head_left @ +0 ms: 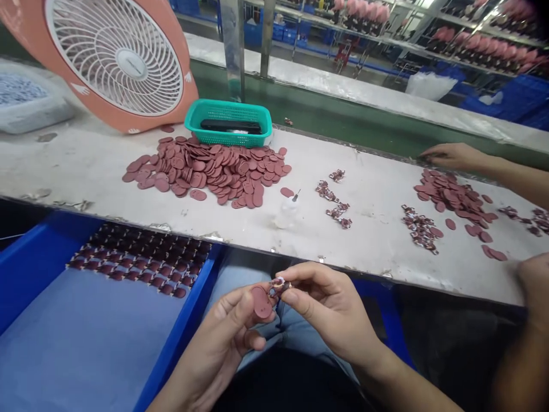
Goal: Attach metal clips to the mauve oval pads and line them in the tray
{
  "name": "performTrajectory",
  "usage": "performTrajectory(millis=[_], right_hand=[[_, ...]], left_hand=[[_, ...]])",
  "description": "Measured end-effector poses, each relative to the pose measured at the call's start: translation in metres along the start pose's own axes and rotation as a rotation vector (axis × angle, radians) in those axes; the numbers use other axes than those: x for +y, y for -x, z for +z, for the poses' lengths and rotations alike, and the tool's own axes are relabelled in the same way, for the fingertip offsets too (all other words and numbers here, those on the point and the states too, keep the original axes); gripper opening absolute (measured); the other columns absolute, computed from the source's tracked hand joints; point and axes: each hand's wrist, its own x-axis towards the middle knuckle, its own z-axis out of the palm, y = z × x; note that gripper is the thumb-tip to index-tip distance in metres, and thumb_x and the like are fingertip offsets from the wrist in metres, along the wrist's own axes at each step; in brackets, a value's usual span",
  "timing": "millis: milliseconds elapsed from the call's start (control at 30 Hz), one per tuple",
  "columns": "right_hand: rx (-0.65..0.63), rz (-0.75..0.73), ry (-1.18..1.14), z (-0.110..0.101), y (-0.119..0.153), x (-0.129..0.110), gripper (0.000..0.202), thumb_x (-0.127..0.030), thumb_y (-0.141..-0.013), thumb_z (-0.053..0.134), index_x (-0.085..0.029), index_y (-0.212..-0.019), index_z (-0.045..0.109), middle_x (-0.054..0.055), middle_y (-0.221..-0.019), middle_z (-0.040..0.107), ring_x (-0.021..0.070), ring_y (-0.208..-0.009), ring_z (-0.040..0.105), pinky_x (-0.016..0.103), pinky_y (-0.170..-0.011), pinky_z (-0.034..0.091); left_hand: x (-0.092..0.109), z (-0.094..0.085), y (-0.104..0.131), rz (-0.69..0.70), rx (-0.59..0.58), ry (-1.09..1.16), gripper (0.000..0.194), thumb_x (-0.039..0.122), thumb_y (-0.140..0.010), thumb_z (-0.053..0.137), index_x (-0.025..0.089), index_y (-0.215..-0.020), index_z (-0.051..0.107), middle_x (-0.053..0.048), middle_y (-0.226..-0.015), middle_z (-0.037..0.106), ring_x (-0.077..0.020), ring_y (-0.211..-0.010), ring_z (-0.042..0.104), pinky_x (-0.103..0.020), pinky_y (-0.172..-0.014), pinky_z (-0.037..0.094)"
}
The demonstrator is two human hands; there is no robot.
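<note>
My left hand (234,326) pinches a flat oval reddish-brown disc (262,303) with small holes, held above my lap. Right against its upper edge, my right hand (328,303) grips a small brown and whitish fitting (279,284) between thumb and fingertips; its exact kind is too small to make out. On the bench in front lies a large pile of similar discs (214,169). To the right of that pile are several loose little fittings (338,213). A small clear bottle with a needle tip (290,203) stands between them.
A green basket (228,137) with a black tool sits behind the pile, beside an orange fan (128,63). At lower left, a blue bin (107,337) holds rows of assembled brown pieces. Another person's hands (454,155) work at right by a second disc pile (450,194).
</note>
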Motion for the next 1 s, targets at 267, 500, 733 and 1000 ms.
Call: performTrajectory(millis=[267,500,733,1000], right_hand=[[-0.089,-0.134,0.367,-0.003,0.001,-0.010,0.016,-0.019,-0.091,0.071,-0.028,-0.104,0.072,-0.002,-0.089,0.073,0.0115,-0.082,0.069,0.022,-0.073,0.054],[-0.151,-0.272,0.456,-0.005,-0.002,-0.009,0.018,-0.016,-0.094,0.068,-0.026,-0.109,0.070,-0.002,-0.090,0.073,0.0120,-0.082,0.063,0.023,-0.075,0.051],[-0.210,-0.307,0.499,-0.008,-0.005,-0.012,0.012,-0.016,-0.094,0.067,-0.023,-0.104,0.069,0.000,-0.090,0.073,0.0131,-0.083,0.063,0.024,-0.076,0.051],[-0.235,-0.382,0.532,-0.008,-0.005,-0.013,0.012,-0.015,-0.094,0.065,-0.021,-0.104,0.068,0.002,-0.087,0.073,0.0142,-0.079,0.064,0.025,-0.073,0.054]], left_hand=[[0.002,-0.004,0.000,0.007,-0.042,-0.021,0.032,0.046,-0.065,0.089,0.016,-0.070,0.080,-0.004,-0.076,0.068,-0.0110,-0.065,0.058,-0.012,-0.045,0.049],[0.004,-0.003,0.000,-0.032,-0.014,-0.015,0.036,0.047,-0.060,0.092,0.015,-0.073,0.081,-0.001,-0.065,0.065,-0.0102,-0.061,0.058,-0.013,-0.044,0.049],[0.005,0.001,0.001,-0.082,0.016,0.005,0.038,0.045,-0.057,0.094,0.016,-0.076,0.082,0.000,-0.066,0.069,-0.0097,-0.060,0.064,-0.012,-0.043,0.050],[0.000,-0.002,0.001,-0.134,0.009,0.067,0.035,0.043,-0.056,0.094,0.018,-0.077,0.082,0.000,-0.063,0.070,-0.0085,-0.058,0.065,-0.010,-0.042,0.048]])
